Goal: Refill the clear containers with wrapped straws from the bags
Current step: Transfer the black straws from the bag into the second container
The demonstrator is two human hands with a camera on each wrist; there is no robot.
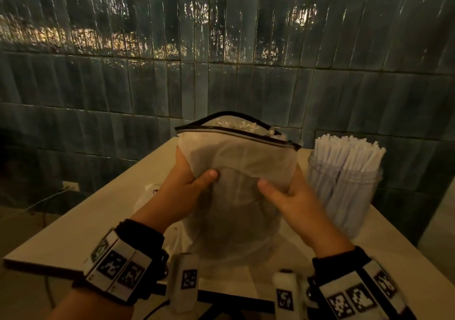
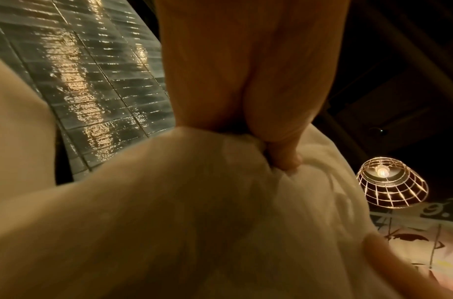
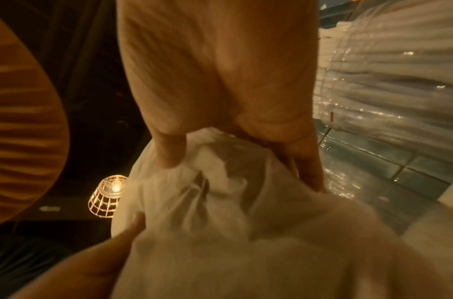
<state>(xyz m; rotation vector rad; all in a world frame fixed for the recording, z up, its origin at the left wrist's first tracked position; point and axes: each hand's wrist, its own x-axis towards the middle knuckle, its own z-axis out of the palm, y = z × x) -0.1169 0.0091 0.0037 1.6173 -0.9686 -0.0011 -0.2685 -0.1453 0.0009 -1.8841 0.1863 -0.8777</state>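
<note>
Item: frosted translucent plastic bag with a black zip edge (image 1: 236, 172), upright above the pale beige table top (image 1: 73, 233), mouth open at the top, crinkled clear wrapping showing inside the opening. A dark rounded mass shows through the bag's wall; what it is cannot be told.

Left hand (image 1: 187, 191): grips the bag's left side, thumb pressed on the near face, fingers wrapped round the far side and hidden in the head view. The left wrist view shows the fingers (image 2: 284, 157) curled into bunched bag film (image 2: 194, 202).

Right hand (image 1: 288, 196): grips the bag's right side, thumb on the near face, fingers behind. The right wrist view shows the fingers (image 3: 304, 161) curled over gathered film (image 3: 220, 202), with the left hand's thumb (image 3: 133, 224) lying on the bag at lower left.

Item: clear round plastic container (image 1: 344, 191), standing on the table just beside the bag on the right, packed with white paper-wrapped straws (image 1: 344, 157) that rise above its rim. In the right wrist view the container (image 3: 389, 81) appears at upper right.

Item: loose clear plastic film (image 1: 147, 196) lying on the table to the left of and beneath the bag.

Surroundings: glossy dark blue-grey tiled wall (image 1: 221, 49) behind the table; a wire-cage pendant lamp (image 2: 391, 182), lit, overhead. Both wrists wear black bands with black-and-white marker tags (image 1: 118, 268).
</note>
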